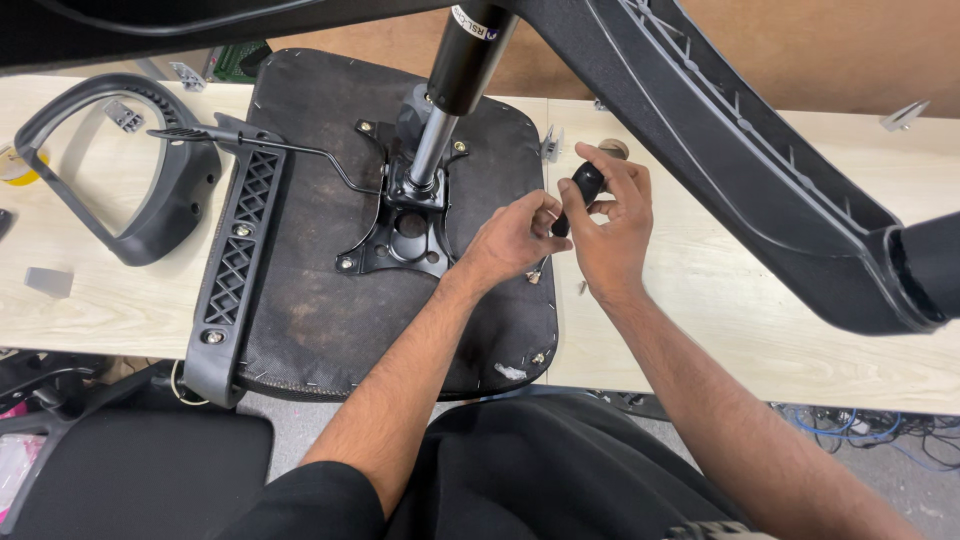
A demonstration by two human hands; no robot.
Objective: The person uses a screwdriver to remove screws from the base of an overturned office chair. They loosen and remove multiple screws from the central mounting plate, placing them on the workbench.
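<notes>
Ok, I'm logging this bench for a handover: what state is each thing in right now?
Seat pan: upside down on the table.
Gas cylinder: standing upright in the seat's metal plate.
Attached armrest: bolted along the seat's edge.
Loose armrest: lying flat on the table, apart from the seat.
Black-handled tool: gripped in the right hand.
Left hand: fingertips pinched at the tool's lower end.

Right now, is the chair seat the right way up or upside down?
Upside down. The seat lies on the table with its metal plate and gas cylinder pointing up.
</notes>
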